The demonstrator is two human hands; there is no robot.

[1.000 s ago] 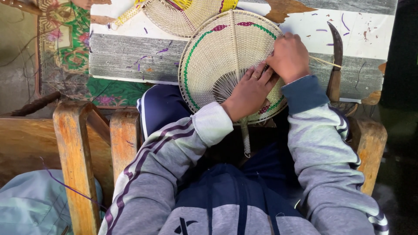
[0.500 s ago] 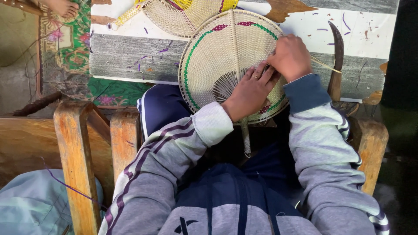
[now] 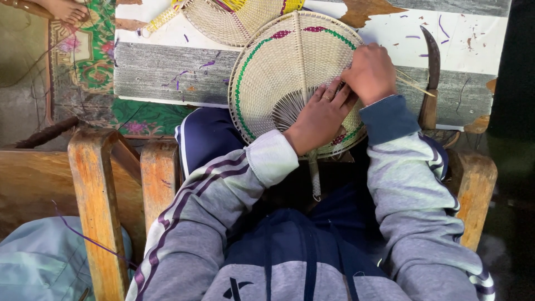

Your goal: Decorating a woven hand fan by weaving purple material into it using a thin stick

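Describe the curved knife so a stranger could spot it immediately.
Start at the weathered white and grey plank lying across the scene. At its right end, just beyond the right hand, lies the curved knife. Its dark sickle-shaped blade and brown wooden handle set it apart from the pale woven fans beside it.

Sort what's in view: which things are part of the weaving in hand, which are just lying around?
In hand:
- left hand, flat on the round woven fan
- right hand, pinching thin straw strips at the fan's edge

Lying about:
- second woven fan
- curved knife
- purple scraps on the wooden bench
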